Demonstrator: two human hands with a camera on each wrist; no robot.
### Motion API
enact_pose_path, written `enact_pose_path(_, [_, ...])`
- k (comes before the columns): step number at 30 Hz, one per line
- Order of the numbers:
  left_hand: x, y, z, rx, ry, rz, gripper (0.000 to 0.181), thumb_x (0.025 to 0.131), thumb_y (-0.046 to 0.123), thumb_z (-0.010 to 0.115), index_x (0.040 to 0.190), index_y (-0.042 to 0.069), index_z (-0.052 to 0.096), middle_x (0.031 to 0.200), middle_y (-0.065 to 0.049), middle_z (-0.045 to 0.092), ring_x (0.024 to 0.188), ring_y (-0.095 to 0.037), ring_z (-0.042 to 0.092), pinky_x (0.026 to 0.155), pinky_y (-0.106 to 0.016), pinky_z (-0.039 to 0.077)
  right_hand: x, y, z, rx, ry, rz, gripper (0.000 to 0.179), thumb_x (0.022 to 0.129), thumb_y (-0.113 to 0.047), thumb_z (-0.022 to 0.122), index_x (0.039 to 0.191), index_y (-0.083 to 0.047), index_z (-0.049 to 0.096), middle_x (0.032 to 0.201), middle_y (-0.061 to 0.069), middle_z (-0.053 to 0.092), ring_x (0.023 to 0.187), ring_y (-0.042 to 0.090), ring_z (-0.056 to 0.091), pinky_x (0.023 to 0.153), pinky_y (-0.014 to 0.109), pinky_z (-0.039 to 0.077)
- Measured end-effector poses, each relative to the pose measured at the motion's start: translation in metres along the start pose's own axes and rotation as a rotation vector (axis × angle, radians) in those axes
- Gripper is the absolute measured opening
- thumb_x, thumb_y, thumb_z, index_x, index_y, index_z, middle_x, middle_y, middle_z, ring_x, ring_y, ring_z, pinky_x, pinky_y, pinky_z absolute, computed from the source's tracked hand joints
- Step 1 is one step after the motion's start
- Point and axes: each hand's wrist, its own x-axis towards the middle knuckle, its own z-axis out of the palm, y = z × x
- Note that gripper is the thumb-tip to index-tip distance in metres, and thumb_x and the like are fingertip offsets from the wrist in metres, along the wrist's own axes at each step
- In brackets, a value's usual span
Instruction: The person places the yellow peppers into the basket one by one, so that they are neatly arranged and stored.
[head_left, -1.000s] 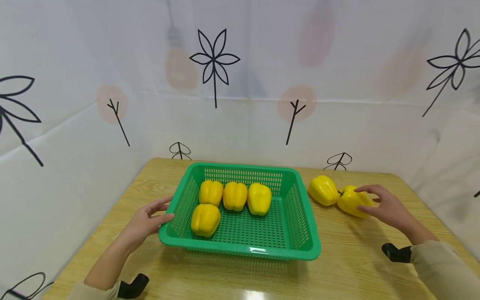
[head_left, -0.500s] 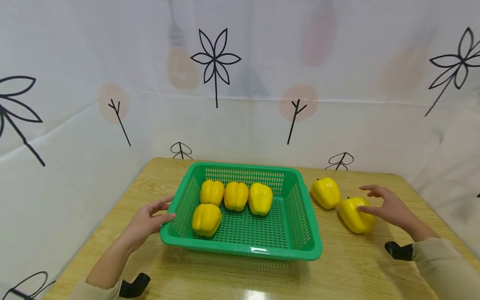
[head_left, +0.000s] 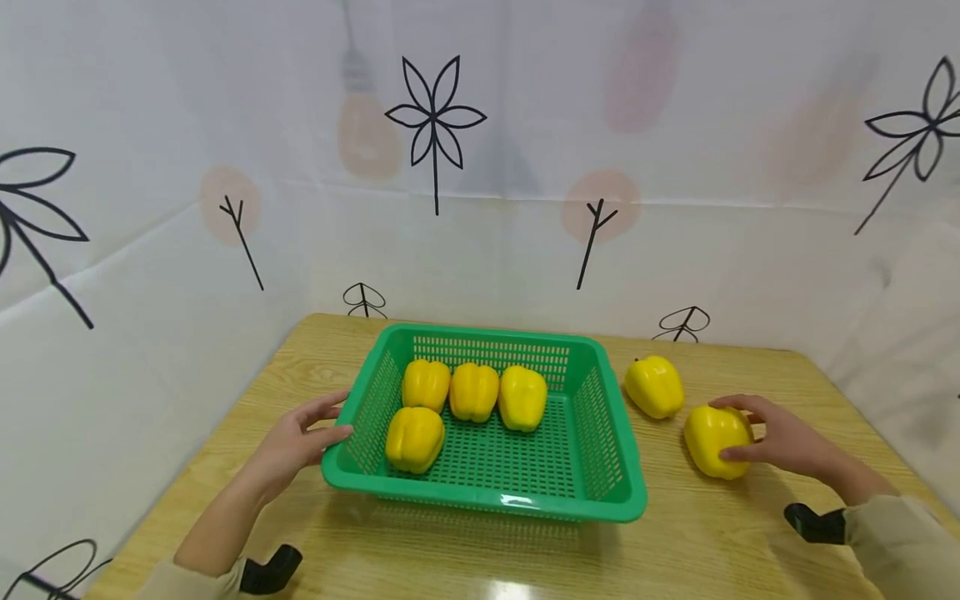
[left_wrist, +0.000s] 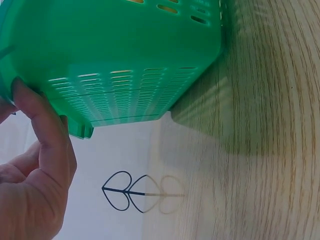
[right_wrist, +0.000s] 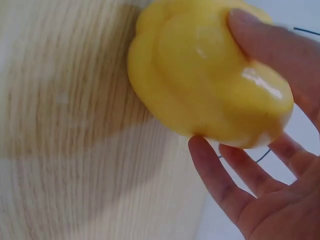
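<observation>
At the basket's left side, my left hand point(head_left: 296, 446) grips the rim of a green plastic basket point(head_left: 487, 502), thumb at the top edge. In the left wrist view the bent fingers point(left_wrist: 47, 125) reach up under that rim. Inside the basket sit several yellow bell peppers, one point(head_left: 415, 440) in front of a back row. On the table to the right, my right hand point(head_left: 787, 442) holds another yellow bell pepper point(head_left: 712, 442) between thumb and fingers. The right wrist view shows the thumb across this pepper point(right_wrist: 200, 75) and fingertips against its opposite side.
One more yellow bell pepper point(head_left: 654, 387) lies on the wooden table point(head_left: 675, 533) between the basket and my right hand, towards the back. A white patterned cloth point(head_left: 495, 250) hangs behind the table and along its sides.
The right-hand pepper has turned and come nearer, away from the other loose pepper, which has also rolled round. My right fingers have closed onto the pepper. The left hand stays at the basket.
</observation>
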Motion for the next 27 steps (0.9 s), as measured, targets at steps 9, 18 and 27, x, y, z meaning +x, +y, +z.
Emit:
enact_pose_path(9, [0.0,0.0,-0.001,-0.004,-0.005,-0.001,0.066,0.09,0.022,0.063,0.146,0.007,0.031,0.136,-0.023,0.033,0.097,-0.023,0.058,0.077,-0.037,0.051,-0.001,-0.009,0.006,-0.008,0.076,-0.016,0.066,0.07,-0.022,0.082,0.123,0.003,0.051,0.124,0.029,0.045,0.098,0.05,0.048,0.064,0.03,0.051])
enact_pose_path(18, [0.0,-0.001,-0.001,-0.003,-0.003,0.001,0.066,0.09,0.021,0.063,0.146,0.007,0.03,0.135,-0.023,0.034,0.097,-0.022,0.058,0.077,-0.038,0.051,-0.001,-0.023,0.004,-0.017,0.125,-0.02,0.067,0.07,-0.02,0.083,0.124,0.004,0.05,0.123,0.029,0.046,0.097,0.049,0.049,0.063,0.027,0.051])
enact_pose_path(27, [0.0,0.0,-0.001,-0.001,-0.003,-0.005,0.066,0.09,0.021,0.063,0.146,0.007,0.03,0.137,-0.023,0.032,0.097,-0.021,0.057,0.077,-0.036,0.051,-0.004,-0.04,-0.008,-0.016,0.178,-0.046,0.066,0.072,-0.016,0.082,0.126,0.003,0.048,0.123,0.025,0.046,0.099,0.048,0.048,0.063,0.022,0.05])
